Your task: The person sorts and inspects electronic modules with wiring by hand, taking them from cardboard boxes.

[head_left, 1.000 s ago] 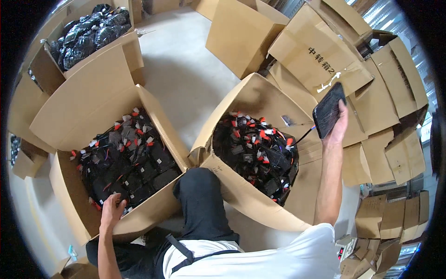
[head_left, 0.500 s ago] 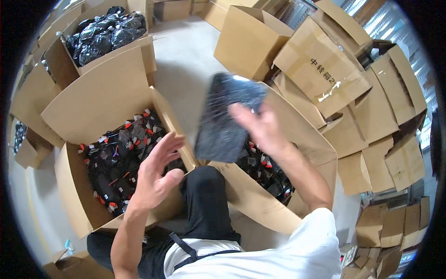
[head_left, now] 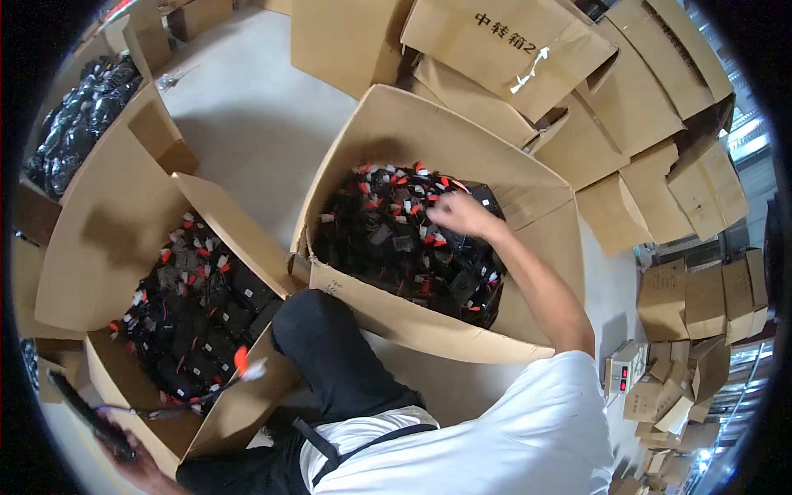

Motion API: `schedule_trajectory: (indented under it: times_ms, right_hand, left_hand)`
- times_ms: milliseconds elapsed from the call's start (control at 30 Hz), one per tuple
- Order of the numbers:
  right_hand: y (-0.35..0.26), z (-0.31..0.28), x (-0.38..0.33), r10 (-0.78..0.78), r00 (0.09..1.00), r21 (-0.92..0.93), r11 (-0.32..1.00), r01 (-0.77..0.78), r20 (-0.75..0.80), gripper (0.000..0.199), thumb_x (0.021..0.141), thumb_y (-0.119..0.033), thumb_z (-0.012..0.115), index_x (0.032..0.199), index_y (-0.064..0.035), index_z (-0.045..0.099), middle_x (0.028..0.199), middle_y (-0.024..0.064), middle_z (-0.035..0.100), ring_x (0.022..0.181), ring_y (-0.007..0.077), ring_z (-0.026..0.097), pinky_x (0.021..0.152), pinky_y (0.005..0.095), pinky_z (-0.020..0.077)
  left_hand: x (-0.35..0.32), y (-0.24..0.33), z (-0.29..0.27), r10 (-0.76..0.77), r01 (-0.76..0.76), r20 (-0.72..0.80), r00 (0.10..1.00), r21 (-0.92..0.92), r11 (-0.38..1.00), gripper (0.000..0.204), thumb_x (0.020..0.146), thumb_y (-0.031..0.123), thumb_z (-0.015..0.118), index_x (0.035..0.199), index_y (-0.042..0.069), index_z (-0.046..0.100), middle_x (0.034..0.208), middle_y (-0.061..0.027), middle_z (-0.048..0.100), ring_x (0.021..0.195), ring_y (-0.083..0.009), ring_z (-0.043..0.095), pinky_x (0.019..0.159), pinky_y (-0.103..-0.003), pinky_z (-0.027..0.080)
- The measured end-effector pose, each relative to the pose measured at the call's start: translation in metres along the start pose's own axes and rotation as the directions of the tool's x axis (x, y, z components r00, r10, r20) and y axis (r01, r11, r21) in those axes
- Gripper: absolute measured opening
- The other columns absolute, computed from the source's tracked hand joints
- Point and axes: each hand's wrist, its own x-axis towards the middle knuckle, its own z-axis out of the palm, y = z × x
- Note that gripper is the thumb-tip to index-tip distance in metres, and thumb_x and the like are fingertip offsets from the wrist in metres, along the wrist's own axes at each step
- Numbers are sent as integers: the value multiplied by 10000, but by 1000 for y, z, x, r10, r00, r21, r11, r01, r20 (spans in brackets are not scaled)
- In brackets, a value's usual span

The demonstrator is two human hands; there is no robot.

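Note:
At the lower left, my left hand [head_left: 139,464] is closed around a flat black part [head_left: 89,412], seen nearly edge-on. From it a thin dark cable [head_left: 165,410] runs right over the near carton's edge to a blurred red and white connector [head_left: 249,366]. My right hand [head_left: 464,214] is inside the right carton [head_left: 429,326], fingers curled down among a heap of black parts [head_left: 396,239] with red and white plugs. What its fingers grip, if anything, is hidden. The left carton [head_left: 99,247] holds a similar heap [head_left: 198,313].
My bent knee [head_left: 309,318] sits between the two cartons. A carton of black plastic-wrapped bundles [head_left: 82,124] stands at the far left. Stacked and folded cartons [head_left: 503,49] line the far right. A white device with a red display [head_left: 624,369] stands to the right.
My right hand went from the black slab into the right carton's heap. My left hand, open before, moved down left and now holds a flat black part. The view shifted.

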Motion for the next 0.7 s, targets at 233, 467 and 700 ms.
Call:
schedule_trajectory:
  times_ms: [233,467,700]
  right_hand:
    - [155,127,-146,458,876,-113,889,-445,151,515,841,-439,701,951,64,682,983,263,692,974,401,671,870,448,516]
    - [30,19,-108,541,741,334,666,-667,398,447,999,-410,549,773,-27,598,592,45,576,463,159,568,492,335,483]
    - [-159,-142,-80,215,958,904,418,85,-189,415,1049,-371,493,741,-94,497,496,-69,286,373,52,286,359,227,297]
  left_hand:
    - [-7,-11,-53,-90,124,-182,979,186,975,473,952,264,601,1375,65,528,1350,-189,568,1201,-320,563,967,-455,503]
    - [-11,-17,15,-279,279,1,960,-1,960,437,995,256,565,1356,12,532,1280,-165,619,1094,-280,638,921,-406,551]
    - [-53,-59,150,-392,415,331,859,0,910,369,960,215,581,1260,2,559,1163,-126,663,1017,-242,667,915,-403,541]
